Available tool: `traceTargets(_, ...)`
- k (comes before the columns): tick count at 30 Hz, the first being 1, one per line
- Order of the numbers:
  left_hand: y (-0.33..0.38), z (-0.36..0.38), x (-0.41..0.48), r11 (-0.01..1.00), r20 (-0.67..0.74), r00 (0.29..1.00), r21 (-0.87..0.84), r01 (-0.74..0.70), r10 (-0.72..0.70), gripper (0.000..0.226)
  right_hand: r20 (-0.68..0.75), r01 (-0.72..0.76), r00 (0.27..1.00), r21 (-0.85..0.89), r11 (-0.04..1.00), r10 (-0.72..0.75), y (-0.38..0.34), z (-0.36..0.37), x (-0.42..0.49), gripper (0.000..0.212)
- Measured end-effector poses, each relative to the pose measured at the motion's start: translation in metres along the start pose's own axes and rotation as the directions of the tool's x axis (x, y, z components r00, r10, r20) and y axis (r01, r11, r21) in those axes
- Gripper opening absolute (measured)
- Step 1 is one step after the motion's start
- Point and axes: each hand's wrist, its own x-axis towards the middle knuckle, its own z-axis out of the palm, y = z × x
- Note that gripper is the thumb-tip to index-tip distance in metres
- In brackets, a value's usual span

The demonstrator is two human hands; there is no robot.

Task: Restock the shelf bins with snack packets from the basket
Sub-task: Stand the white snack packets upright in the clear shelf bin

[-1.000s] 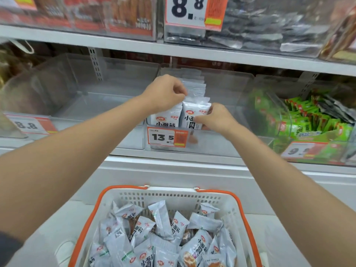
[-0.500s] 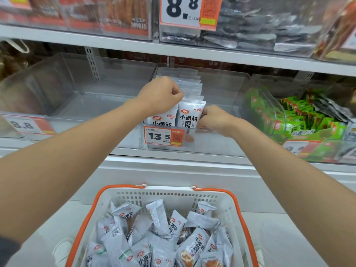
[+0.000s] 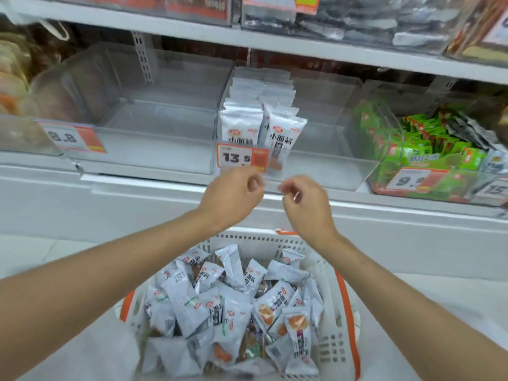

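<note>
While the left hand and the right hand hang just in front of the shelf edge, neither holds a packet. Their fingers curl loosely around nothing. I think this is the gap between 2 steps. The next move is to reach down into the white basket and grab more of the silver snack packets piled there. They go in the clear middle bin, where 2 rows of the same packets stand on its left side. The front right packet leans, so a bump could tip it. An orange price tag hides the bin's low front. Another clear bin sits left, and green packets sit right.
</note>
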Motion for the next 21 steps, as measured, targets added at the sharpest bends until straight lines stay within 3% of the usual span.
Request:
traceTargets(2, -0.024, 0.016, -0.027, 0.991, 0.232, 0.964, 0.024, 0.129, -0.131, 0.011, 0.27, -0.092, 0.957, -0.07, 0.993, 0.107, 0.018, 0.019, -0.028, 0.024)
traceTargets(5, -0.059, 0.036, -0.055, 0.975, 0.471, 0.854, 0.122, 0.186, -0.222, 0.014, 0.613, -0.118, 0.74, -0.287, 0.951, 0.276, 0.058, 0.047, -0.064, 0.022)
traceTargets(9, -0.084, 0.053, -0.063, 0.954, 0.627, 0.724, 0.255, 0.158, -0.287, 0.015, 0.703, -0.087, 0.467, -0.566, 0.82, 0.536, 0.118, 0.064, -0.104, 0.034)
traceTargets(13, -0.09, 0.059, -0.063, 0.944, 0.638, 0.702, 0.283, 0.169, -0.317, 0.012, 0.721, 0.03, 0.238, -0.675, 0.737, 0.651, 0.151, 0.073, -0.145, 0.042)
traceTargets(14, -0.09, 0.059, -0.064, 0.945, 0.639, 0.702, 0.283, 0.167, -0.315, 0.012, 0.718, 0.076, 0.22, -0.688, 0.722, 0.66, 0.15, 0.075, -0.152, 0.04)
traceTargets(16, -0.087, 0.06, -0.065, 0.95, 0.642, 0.704, 0.257, 0.175, -0.303, 0.014, 0.712, 0.164, 0.229, -0.701, 0.694, 0.664, 0.14, 0.077, -0.157, 0.012)
traceTargets(17, -0.085, 0.06, -0.066, 0.952, 0.644, 0.704, 0.246, 0.181, -0.3, 0.014, 0.723, 0.192, 0.241, -0.69, 0.698, 0.647, 0.136, 0.078, -0.157, 0.009)
traceTargets(19, -0.082, 0.058, -0.066, 0.951, 0.643, 0.701, 0.215, 0.221, -0.308, 0.015, 0.764, 0.187, 0.216, -0.644, 0.742, 0.609, 0.126, 0.081, -0.151, 0.03)
traceTargets(21, -0.085, 0.056, -0.065, 0.942, 0.638, 0.695, 0.189, 0.277, -0.333, 0.016, 0.806, 0.11, 0.269, -0.57, 0.814, 0.528, 0.106, 0.074, -0.131, 0.037)
